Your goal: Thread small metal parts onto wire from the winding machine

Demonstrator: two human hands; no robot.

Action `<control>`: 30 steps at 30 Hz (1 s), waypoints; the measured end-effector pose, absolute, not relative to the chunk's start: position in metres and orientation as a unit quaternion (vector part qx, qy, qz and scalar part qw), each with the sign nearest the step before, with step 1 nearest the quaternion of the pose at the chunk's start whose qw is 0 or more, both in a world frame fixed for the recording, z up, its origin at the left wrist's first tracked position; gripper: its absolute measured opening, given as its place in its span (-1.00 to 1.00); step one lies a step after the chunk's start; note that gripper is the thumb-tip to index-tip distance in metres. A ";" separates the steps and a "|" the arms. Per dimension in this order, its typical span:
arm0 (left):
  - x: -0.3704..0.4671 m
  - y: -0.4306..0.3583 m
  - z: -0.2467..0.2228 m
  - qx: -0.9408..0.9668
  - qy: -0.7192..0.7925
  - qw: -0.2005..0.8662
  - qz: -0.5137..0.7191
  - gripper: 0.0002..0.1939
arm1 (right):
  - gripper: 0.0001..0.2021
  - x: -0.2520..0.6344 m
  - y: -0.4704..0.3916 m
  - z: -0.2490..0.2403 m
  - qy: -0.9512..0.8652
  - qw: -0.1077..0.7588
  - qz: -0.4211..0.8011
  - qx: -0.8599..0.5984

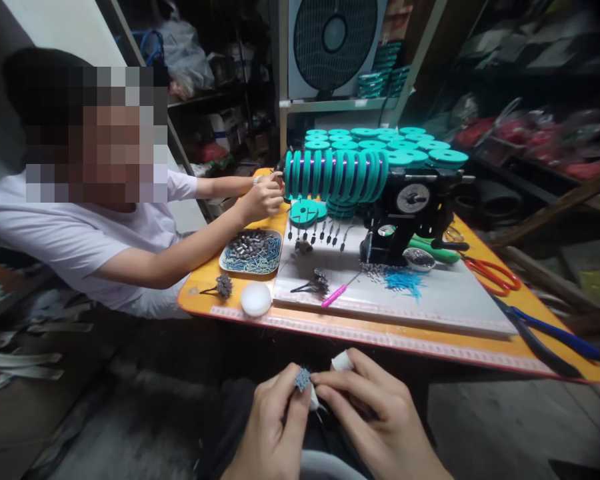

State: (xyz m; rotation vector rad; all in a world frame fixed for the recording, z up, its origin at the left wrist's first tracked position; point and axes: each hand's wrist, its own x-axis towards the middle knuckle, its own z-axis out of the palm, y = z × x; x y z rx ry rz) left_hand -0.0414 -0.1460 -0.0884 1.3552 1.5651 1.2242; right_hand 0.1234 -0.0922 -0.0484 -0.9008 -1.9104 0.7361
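Note:
Low in the head view, in front of the table edge, my left hand pinches a small bundle of grey pieces between thumb and fingers. Their packed ends face up; their exact kind is too small to make out. A bit of white material shows just under the bundle. My right hand is closed close beside it, thumb and finger pinched at the bundle's right side. What those fingertips hold, if anything, is hidden. A white wrap covers one right finger. Similar dark bundles lie on the table.
Across the orange table, a co-worker's hands touch a row of teal spools on a black winding machine. A tray of small metal parts, a white round container, a pink-handled tool and blue-handled pliers lie nearer.

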 end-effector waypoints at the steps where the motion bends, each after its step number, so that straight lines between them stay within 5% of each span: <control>1: -0.043 -0.144 -0.085 0.551 0.592 0.356 0.468 -0.79 | -0.82 0.124 -0.093 -0.048 -0.771 0.433 0.293 -0.364; 30: -0.045 -0.135 -0.060 0.693 0.493 0.363 0.380 -0.77 | -0.81 0.135 -0.099 -0.038 -0.801 0.377 0.286 -0.368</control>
